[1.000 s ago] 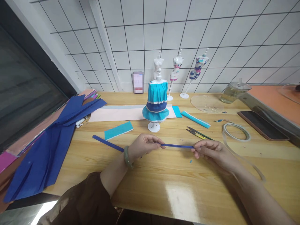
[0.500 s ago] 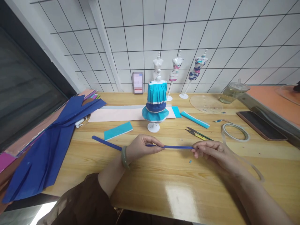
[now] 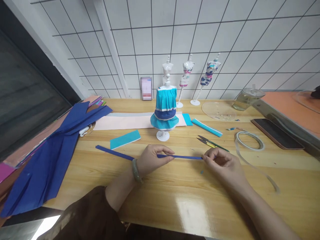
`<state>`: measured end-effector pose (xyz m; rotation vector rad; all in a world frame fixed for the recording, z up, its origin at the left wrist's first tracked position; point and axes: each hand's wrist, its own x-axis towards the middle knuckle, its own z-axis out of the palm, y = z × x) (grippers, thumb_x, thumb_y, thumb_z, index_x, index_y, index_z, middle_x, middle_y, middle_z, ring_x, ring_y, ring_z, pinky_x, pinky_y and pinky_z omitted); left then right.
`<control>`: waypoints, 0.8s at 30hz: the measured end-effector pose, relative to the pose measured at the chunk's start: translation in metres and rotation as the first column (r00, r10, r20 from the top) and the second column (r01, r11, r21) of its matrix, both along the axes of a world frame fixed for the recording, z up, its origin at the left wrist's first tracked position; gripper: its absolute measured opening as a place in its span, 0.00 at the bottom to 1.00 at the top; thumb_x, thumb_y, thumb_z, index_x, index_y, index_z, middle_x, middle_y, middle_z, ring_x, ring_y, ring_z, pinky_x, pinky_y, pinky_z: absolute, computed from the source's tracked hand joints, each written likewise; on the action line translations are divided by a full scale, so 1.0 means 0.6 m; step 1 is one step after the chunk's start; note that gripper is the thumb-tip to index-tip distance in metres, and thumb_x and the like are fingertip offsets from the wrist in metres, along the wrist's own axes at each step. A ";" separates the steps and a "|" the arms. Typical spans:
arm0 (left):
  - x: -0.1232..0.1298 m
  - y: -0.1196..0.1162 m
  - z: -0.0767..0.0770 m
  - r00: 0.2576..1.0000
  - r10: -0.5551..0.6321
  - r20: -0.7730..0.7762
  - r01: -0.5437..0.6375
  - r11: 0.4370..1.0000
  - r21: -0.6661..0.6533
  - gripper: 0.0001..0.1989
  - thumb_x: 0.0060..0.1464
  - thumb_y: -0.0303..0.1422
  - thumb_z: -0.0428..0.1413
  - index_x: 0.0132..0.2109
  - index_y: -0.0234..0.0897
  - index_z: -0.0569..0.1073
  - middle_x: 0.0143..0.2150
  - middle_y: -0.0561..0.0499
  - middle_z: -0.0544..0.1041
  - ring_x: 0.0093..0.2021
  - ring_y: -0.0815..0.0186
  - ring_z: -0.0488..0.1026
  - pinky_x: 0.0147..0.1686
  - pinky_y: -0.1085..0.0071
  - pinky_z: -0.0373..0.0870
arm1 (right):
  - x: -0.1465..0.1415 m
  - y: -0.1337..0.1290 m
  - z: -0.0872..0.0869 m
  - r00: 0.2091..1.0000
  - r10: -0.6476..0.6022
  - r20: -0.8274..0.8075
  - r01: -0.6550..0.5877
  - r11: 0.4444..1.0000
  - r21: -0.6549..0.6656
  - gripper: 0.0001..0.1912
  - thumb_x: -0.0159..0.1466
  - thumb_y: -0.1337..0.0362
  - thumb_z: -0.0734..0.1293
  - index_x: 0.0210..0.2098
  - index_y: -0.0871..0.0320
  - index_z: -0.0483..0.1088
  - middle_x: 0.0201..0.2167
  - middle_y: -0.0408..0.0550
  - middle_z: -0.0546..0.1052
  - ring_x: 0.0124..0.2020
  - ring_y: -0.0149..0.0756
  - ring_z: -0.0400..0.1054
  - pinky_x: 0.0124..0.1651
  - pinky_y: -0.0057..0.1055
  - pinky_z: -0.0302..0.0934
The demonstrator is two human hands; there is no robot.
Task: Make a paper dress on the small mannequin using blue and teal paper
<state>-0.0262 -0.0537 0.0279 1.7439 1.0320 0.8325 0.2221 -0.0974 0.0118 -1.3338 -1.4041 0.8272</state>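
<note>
A narrow dark blue paper strip (image 3: 186, 157) runs across in front of me, and its far end trails to the left past my wrist. My left hand (image 3: 156, 158), with a bangle at the wrist, pinches it between thumb and fingers. At the strip's right end my right hand (image 3: 222, 163) grips it with thumb and fingertips. Just beyond my hands stands a small mannequin (image 3: 166, 110) dressed in pleated turquoise and blue paper with white edging. Thread snips (image 3: 211, 142) lie behind my right hand. To the left is a turquoise paper piece (image 3: 125, 139).
Blue crepe paper (image 3: 57, 150) is heaped at the left. Behind the mannequin lies a long pale pink strip (image 3: 120, 123). Double-sided tape (image 3: 250, 141), a phone (image 3: 277, 133) and a lidded cup (image 3: 246, 100) occupy the right. More mannequins (image 3: 185, 75) stand by the wall.
My right hand has turned and shifted slightly left along the strip, its fingers now more bunched at the end. My left hand stays nearly in place. The view has moved slightly.
</note>
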 end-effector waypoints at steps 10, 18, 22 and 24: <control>-0.004 0.003 -0.003 0.999 0.041 0.017 -0.041 0.999 0.012 0.18 0.47 0.31 0.59 0.47 0.35 0.74 0.34 0.51 0.80 0.37 0.67 0.76 0.44 0.71 0.72 | 0.008 -0.005 0.014 0.997 -0.021 0.074 0.019 0.999 0.028 0.11 0.57 0.59 0.69 0.38 0.54 0.70 0.26 0.44 0.75 0.27 0.33 0.69 0.32 0.29 0.65; -0.006 0.005 -0.005 0.990 0.092 -0.109 -0.069 0.977 0.204 0.17 0.49 0.28 0.56 0.48 0.37 0.74 0.36 0.51 0.80 0.37 0.67 0.77 0.43 0.71 0.72 | 0.022 0.010 0.003 0.902 0.133 0.411 -0.155 0.988 0.019 0.13 0.60 0.56 0.65 0.39 0.53 0.76 0.37 0.51 0.79 0.37 0.43 0.73 0.41 0.39 0.68; -0.004 0.004 -0.006 0.984 0.105 -0.146 -0.066 0.967 0.247 0.17 0.50 0.27 0.56 0.48 0.36 0.74 0.36 0.52 0.80 0.38 0.67 0.77 0.43 0.71 0.72 | 0.022 0.012 0.004 0.878 0.157 0.453 -0.191 0.981 0.029 0.12 0.62 0.56 0.63 0.38 0.53 0.76 0.36 0.49 0.79 0.37 0.41 0.73 0.40 0.37 0.67; -0.004 0.005 -0.007 0.981 0.106 -0.165 -0.059 0.962 0.267 0.17 0.49 0.26 0.56 0.48 0.36 0.74 0.36 0.52 0.80 0.37 0.67 0.77 0.44 0.71 0.71 | 0.020 0.010 0.007 0.867 0.149 0.476 -0.172 0.985 0.005 0.12 0.62 0.56 0.61 0.36 0.53 0.74 0.35 0.49 0.78 0.36 0.40 0.72 0.40 0.35 0.66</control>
